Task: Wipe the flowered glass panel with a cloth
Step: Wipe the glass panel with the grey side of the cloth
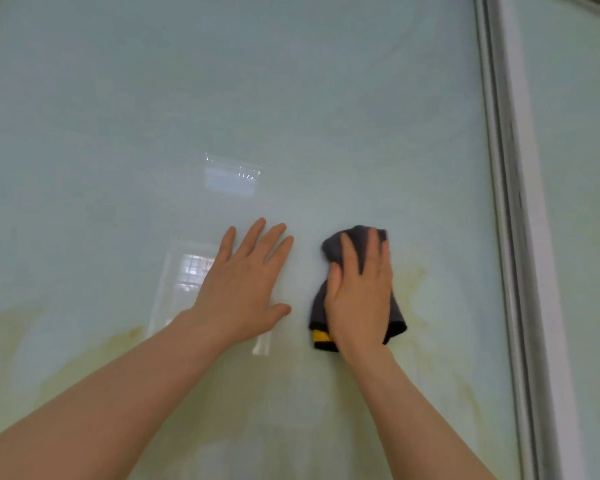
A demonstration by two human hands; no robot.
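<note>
Grey cloth (355, 292), yellow tag at its lower edge, lies bunched under the right hand (359, 299), whose straight fingers press it flat to the glass panel (291, 116), right of centre. Left hand (243, 282) rests open-palmed beside it, apart, probably as a brace. Cloth's long axis runs near vertical, top tilted slightly right. Metal frame (520, 237) stands further right.

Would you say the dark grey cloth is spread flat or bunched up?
Bunched: the dark grey cloth sits crumpled in folds under the right hand.
</note>
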